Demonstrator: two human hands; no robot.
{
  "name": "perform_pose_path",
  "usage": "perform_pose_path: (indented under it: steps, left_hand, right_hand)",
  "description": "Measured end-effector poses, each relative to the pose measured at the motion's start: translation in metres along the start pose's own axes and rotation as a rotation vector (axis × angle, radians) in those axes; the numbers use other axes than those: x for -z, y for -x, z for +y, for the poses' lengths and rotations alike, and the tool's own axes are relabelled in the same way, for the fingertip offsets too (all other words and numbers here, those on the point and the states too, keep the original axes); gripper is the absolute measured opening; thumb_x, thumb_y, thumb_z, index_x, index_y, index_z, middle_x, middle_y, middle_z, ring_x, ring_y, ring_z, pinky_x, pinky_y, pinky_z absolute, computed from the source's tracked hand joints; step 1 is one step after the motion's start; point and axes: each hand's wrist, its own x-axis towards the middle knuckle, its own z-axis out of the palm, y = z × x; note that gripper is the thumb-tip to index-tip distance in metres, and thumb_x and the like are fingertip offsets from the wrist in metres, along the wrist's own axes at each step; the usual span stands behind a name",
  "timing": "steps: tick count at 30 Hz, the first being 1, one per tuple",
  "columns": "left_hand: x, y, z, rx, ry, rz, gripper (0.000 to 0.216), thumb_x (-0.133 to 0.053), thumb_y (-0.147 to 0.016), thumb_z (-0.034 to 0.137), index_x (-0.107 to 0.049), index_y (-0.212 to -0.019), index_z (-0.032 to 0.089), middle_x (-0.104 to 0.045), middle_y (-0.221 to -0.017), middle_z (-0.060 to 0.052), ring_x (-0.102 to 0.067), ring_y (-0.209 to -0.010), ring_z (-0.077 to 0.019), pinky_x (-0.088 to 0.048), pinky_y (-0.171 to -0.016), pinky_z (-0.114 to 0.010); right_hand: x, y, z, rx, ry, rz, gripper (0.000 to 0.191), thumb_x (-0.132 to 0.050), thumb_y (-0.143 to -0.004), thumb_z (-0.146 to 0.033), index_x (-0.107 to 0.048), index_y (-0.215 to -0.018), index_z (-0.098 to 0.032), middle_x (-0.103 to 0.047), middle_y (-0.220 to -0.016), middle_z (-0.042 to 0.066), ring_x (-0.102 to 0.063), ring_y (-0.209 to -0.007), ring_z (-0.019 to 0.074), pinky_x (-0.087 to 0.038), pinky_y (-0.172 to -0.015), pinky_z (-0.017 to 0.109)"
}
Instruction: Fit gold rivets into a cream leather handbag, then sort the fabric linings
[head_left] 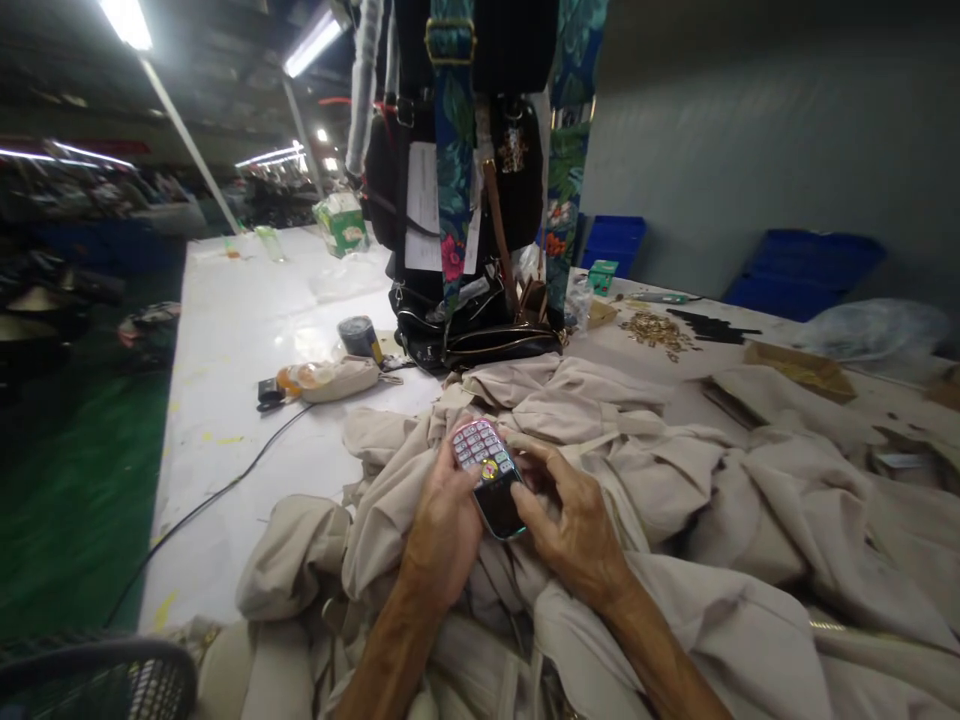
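Note:
A small keypad phone [489, 476] with lit pink keys and a dark screen is held over a heap of beige fabric [675, 500]. My left hand [442, 530] is wrapped round its left side, fingers closed on it. My right hand [574, 520] grips its right edge, thumb near the screen end. Both forearms come up from the bottom of the view.
Black bags with floral straps [480, 200] hang and rest behind the fabric. A beige pouch [337, 378], a tape roll [358, 336] and a black cable [225, 490] lie on the white table [240, 330]. Brass bits [660, 332], blue crates [802, 268], a fan grille [97, 680].

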Motion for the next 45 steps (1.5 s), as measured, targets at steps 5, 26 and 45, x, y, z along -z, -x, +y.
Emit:
perform_pose_path:
  steps: [5,26,45]
  left_hand:
    - [-0.005,0.003,-0.003,-0.083,0.066,0.072,0.036,-0.060,-0.081,0.020,-0.053,-0.116,0.021,-0.065,-0.109,-0.006,-0.061,-0.105,-0.0199,-0.048,-0.095,-0.034]
    - [0.004,0.043,0.018,0.500,-0.809,-0.219,0.031,-0.073,-0.074,0.032,-0.058,-0.093,0.015,-0.068,-0.075,-0.001,-0.060,-0.063,-0.0097,-0.046,-0.058,-0.016]
    - [-0.005,0.056,-0.009,0.294,-0.666,0.076,0.045,-0.071,-0.072,0.035,-0.051,-0.106,0.015,-0.068,-0.072,-0.002,-0.064,-0.062,-0.0138,-0.052,-0.059,-0.021]
  right_hand:
    - [-0.002,-0.004,0.008,-0.167,-0.274,0.005,0.038,-0.055,-0.087,-0.027,-0.049,-0.123,-0.018,-0.064,-0.093,0.004,-0.064,-0.077,0.0148,-0.052,-0.072,0.026]
    - [0.013,-0.009,0.018,-0.326,-0.771,0.137,0.048,-0.072,-0.080,-0.034,-0.048,-0.118,-0.019,-0.057,-0.086,-0.002,-0.058,-0.057,0.0076,-0.045,-0.049,0.018]
    - [0.014,-0.002,0.015,-0.280,-0.622,0.112,0.045,-0.045,-0.095,-0.055,-0.053,-0.115,-0.016,-0.065,-0.088,0.005,-0.064,-0.073,0.0154,-0.052,-0.068,0.027]
